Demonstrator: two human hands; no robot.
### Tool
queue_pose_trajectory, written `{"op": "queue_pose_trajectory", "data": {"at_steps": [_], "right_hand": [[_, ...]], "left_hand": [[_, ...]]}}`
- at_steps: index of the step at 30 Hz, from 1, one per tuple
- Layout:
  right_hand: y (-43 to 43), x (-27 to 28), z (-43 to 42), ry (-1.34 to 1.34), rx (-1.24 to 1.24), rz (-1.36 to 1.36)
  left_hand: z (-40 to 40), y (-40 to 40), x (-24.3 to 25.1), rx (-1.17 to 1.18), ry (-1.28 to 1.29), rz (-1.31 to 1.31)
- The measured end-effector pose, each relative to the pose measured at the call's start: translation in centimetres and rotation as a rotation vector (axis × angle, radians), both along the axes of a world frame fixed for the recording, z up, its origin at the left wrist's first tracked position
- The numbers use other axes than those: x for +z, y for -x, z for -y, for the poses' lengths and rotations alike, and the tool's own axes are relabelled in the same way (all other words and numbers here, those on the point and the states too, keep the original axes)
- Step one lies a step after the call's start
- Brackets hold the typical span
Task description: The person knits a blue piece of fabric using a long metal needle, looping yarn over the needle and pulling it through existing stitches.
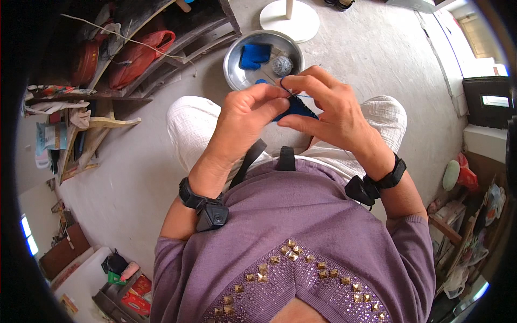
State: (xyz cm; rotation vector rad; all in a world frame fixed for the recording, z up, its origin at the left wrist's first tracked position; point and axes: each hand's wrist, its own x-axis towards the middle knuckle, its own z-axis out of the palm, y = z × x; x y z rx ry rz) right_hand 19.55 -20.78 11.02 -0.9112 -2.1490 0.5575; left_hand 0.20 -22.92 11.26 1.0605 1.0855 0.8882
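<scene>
Between my two hands is a dark blue piece of knitting [297,110] on thin needles. My left hand [254,103] pinches its left end between thumb and fingertips. My right hand [327,101] holds the other side, thumb beneath and fingers curled above, with a strand of blue yarn [282,83] looped by the index finger. Just beyond my hands a metal basin [230,66] sits on the floor. In it lie a blue knitted piece [255,55] and a ball of grey yarn [282,66]. A bit of blue yarn [261,81] shows near its front rim, partly hidden by my hands.
A round white stand base [278,20] is behind the basin. Wooden shelving [194,38] with a red plastic bag [141,56] stands at the upper left. A wooden stool-like frame [87,137] is at left. Cluttered shelves [464,234] line the lower right.
</scene>
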Motion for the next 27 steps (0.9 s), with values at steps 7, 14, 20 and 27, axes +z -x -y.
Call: {"op": "queue_pose_trajectory", "data": {"at_steps": [7, 14, 20, 27], "right_hand": [[-1.9, -2.1, 1.5, 0.285, -0.057, -0.06], [-1.9, -2.1, 2.5, 0.418, -0.04, -0.147], [-2.7, -0.3, 2.5, 0.534, 0.055, -0.053], [-2.9, -0.8, 2.4, 0.568, 0.096, -0.12]], "left_hand": [[-0.3, 0.7, -0.1, 0.036, -0.028, 0.01], [-0.6, 0.3, -0.1, 0.109, 0.02, 0.067], [-0.6, 0.9, -0.3, 0.092, 0.007, 0.077], [-0.7, 0.9, -0.1, 0.103, 0.037, 0.104]]}}
